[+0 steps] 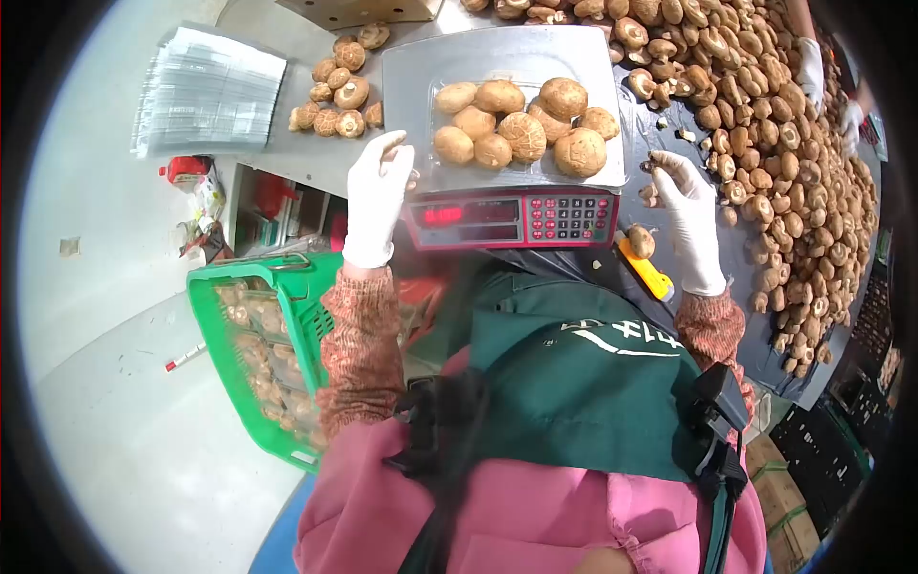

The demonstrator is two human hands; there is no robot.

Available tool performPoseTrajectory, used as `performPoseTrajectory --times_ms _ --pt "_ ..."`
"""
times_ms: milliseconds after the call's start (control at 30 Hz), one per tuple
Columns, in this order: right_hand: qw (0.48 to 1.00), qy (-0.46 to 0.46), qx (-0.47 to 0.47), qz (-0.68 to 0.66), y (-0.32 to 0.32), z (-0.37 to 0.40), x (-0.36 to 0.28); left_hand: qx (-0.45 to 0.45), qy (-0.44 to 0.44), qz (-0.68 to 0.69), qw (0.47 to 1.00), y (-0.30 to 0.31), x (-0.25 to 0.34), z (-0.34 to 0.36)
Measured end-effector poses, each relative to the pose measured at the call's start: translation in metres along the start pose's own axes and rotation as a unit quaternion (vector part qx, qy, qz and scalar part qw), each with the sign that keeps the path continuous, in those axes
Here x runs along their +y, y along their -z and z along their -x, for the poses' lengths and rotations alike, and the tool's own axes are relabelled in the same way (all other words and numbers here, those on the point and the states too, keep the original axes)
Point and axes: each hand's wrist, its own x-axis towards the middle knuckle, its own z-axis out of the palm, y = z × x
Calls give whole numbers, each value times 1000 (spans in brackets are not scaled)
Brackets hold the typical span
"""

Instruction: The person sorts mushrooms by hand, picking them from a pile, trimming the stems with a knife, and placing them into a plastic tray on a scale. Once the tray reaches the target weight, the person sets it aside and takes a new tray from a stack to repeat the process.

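Note:
A clear plastic tray (516,182) with several shiitake mushrooms (526,137) in it sits on the metal plate of a red digital scale (421,236). My left hand (377,198), in a white glove, is beside the plate's left edge; its fingers are bent and apart, with nothing seen in them. To the right of the scale is my right hand (687,212), also gloved. Its thumb and fingers are apart, and the fingertips look dark. Just below them a single mushroom (641,242) lies beside a yellow-handled tool (650,275).
Loose mushrooms (775,182) are heaped across the right side, with another person's gloved hand (811,72) behind. A small mushroom group (337,86) and stacked clear trays (212,91) lie left. A green basket (206,297) of packed mushrooms stands low on the left.

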Motion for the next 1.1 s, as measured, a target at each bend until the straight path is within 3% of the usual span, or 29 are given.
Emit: performPoseTrajectory --times_ms 100,200,233,300,433,500,567,667,767,800,833,867,900,967,1000,1033,1067,1100 --pt "1000 3 -1 11 0 -1 2 7 16 -36 999 3 3 0" --pt "999 15 17 31 -3 -2 4 78 -185 -222 954 -7 9 8" --pt "999 18 23 32 -3 -2 4 57 -163 -183 968 -15 24 14" --pt "999 15 35 29 -10 1 0 57 -326 -296 896 -31 33 13" --pt "982 105 63 144 4 6 3 17 -372 -347 860 -62 36 9" --pt "991 46 87 94 5 18 -3 -1 -375 -372 849 -68 36 8" --pt "988 65 107 86 11 26 1 -7 -373 -415 830 -66 38 8" --pt "985 80 129 85 20 41 2 20 -403 -395 825 -69 33 5" --pt "994 85 64 33 26 66 -12 24 -417 -230 879 -82 61 29" --pt "994 5 -10 -108 25 74 -18 -43 -399 -173 900 -95 79 44" --pt "962 -71 -86 -248 21 81 -21 -182 -400 -135 888 -109 97 58" --pt "921 -117 -145 -344 15 94 -20 -252 -442 -176 843 -136 111 68" --pt "928 -149 -153 -305 27 101 -24 -304 -479 -223 793 -151 120 73" --pt "911 -153 -135 -358 60 124 -11 -290 -421 -157 845 -155 105 69" --pt "938 -166 -72 -296 77 137 3 -279 -349 -115 887 -152 99 68" --pt "956 -179 -11 -231 96 152 15 -256 -338 -114 898 -146 98 63" --pt "983 -184 19 -6 119 167 19 -235 -298 -106 919 -140 92 60" --pt "979 -106 26 171 140 184 44 -214 -256 -96 938 -134 87 57"
